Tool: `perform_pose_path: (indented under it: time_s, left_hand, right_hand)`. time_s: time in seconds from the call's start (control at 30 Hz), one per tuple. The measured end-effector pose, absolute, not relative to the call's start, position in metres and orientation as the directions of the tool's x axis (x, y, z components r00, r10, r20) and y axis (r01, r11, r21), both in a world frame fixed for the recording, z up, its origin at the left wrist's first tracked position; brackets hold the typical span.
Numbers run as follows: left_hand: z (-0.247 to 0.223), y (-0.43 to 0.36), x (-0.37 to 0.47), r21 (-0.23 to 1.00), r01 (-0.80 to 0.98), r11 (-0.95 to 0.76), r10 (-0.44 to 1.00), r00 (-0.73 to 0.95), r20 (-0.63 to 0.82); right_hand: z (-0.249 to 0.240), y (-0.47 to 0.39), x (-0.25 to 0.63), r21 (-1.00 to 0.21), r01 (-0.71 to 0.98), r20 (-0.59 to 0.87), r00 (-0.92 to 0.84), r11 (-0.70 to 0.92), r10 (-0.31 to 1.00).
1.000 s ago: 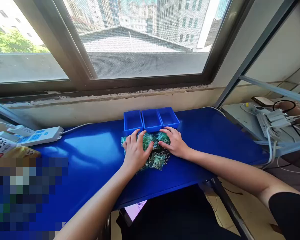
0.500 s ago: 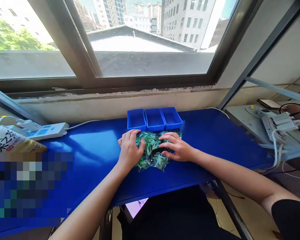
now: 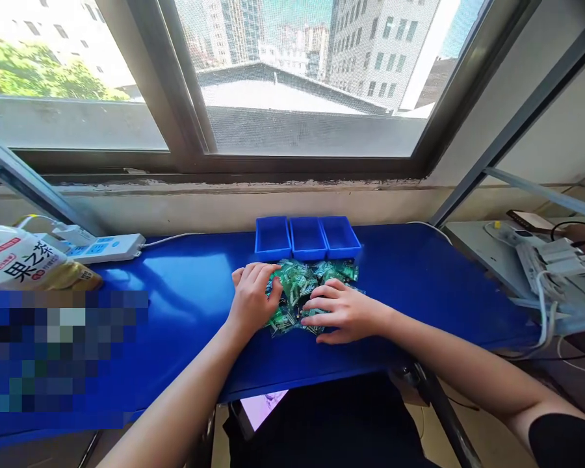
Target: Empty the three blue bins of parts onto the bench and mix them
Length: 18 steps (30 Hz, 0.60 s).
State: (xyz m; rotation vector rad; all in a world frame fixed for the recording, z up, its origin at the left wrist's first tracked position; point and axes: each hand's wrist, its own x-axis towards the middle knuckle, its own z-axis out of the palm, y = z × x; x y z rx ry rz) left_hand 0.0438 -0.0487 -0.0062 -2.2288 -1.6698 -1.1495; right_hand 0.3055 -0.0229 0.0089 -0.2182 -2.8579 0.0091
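A heap of small clear plastic packets (image 3: 296,281) with green circuit-board-like pieces inside lies on the blue tabletop (image 3: 419,279). My left hand (image 3: 252,294) rests against the heap's left side, thumb apart from the curved fingers. Over the near right part of the heap is my right hand (image 3: 345,313), palm down with its fingers spread across the packets. Neither hand shows anything gripped. The packets beneath the right palm are hidden. Just behind the heap stand three joined blue bins (image 3: 309,254).
On the left are a bottle with a printed label (image 3: 34,260), a white power strip (image 3: 110,248) and a blurred-out patch. A window is beyond the table's back edge. Plugs and cables (image 3: 553,253) crowd a side surface at right. A lit screen (image 3: 262,409) shows below the front edge.
My right hand has moved toward me, from the heap's right side onto its near right packets, fingers spread. The left hand stays by the left side. The view has shifted slightly.
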Motion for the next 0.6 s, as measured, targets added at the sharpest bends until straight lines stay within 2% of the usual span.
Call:
perform_pose_path:
  time_s: [0.27,0.47,0.6]
  left_hand:
    - [-0.008,-0.044,0.04,0.318,0.865,-0.389,0.75,0.097,0.654]
    - [-0.014,-0.041,0.034,0.369,0.841,-0.395,0.744,0.057,0.665]
    - [-0.015,-0.038,0.029,0.381,0.848,-0.368,0.752,0.031,0.659]
  right_hand:
    - [0.005,-0.021,0.309,-0.106,0.103,0.274,-0.953,0.989,0.129]
    - [-0.006,-0.016,0.308,-0.064,0.086,0.334,-0.937,0.994,0.103]
    - [-0.011,-0.014,0.308,0.006,0.081,0.367,-0.927,0.997,0.073]
